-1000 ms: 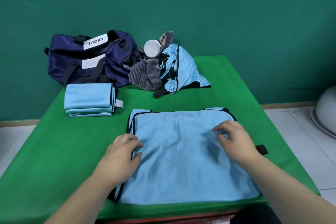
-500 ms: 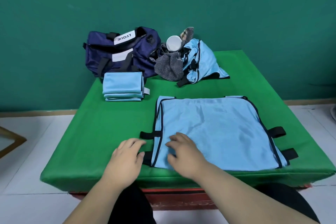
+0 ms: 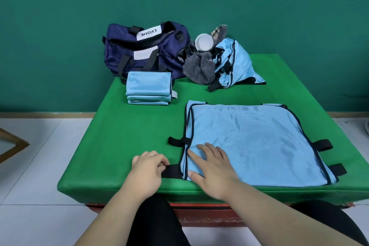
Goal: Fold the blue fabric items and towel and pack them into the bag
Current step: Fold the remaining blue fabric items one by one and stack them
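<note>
blue fabric item (image 3: 253, 142), left fingers (image 3: 159, 163) pinching strap (image 3: 173, 171), right fingers (image 3: 196, 157) spread flat atop

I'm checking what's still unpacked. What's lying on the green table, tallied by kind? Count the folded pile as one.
Navy bag: 1
Folded light-blue pile: 1
Light-blue item spread flat: 1
Crumpled light-blue item: 1
Grey striped towel heap: 1
White round object: 1
Total: 6

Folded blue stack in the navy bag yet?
No, the folded light-blue fabric stack lies on the green table, in front of the navy duffel bag.
</note>
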